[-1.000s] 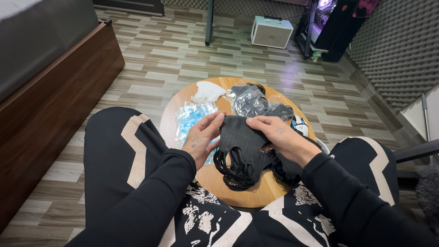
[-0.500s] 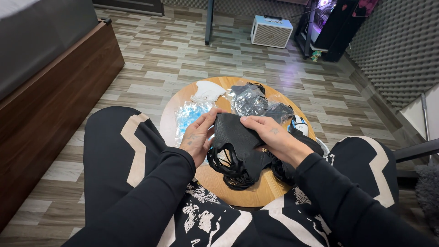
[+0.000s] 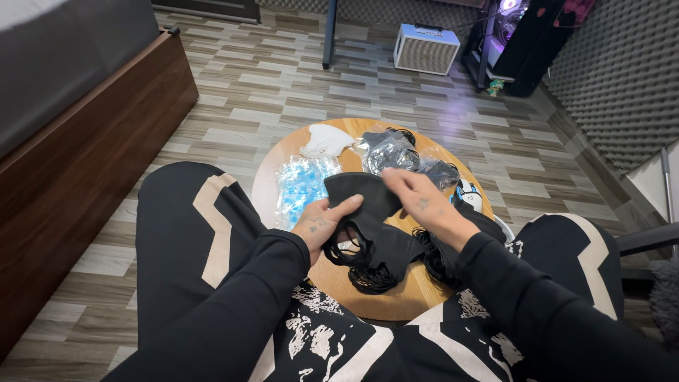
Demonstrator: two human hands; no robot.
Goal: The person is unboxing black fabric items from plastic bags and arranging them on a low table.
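Head view looks down on a small round wooden worktop point(image 3: 417, 301) at the centre of the frame, between the person's knees in black trousers with pale stripes. Both hands meet over a black fabric face mask point(image 3: 368, 205) lifted just above the wood. The left hand point(image 3: 322, 225) pinches the mask's lower left edge, thumb on top and fingers underneath. The right hand point(image 3: 419, 201) lies along the mask's upper right edge with fingers half curled; whether they truly clamp the cloth I cannot tell. The hands stand close together, with only the mask between them.

Beneath and to the right of the held mask lies a loose heap of more black masks point(image 3: 424, 251) with tangled ear loops, touching one another. Toward the upper part of the worktop sit a white mask point(image 3: 324, 140), a clear wrapper with blue print point(image 3: 300, 185) and crumpled clear wrappers holding dark masks point(image 3: 396, 152).

As a judgement, the work sits somewhere in the middle: several masks are out of their wrappers and heaped, one is being handled, and at least the wrapped ones at the top appear untouched.
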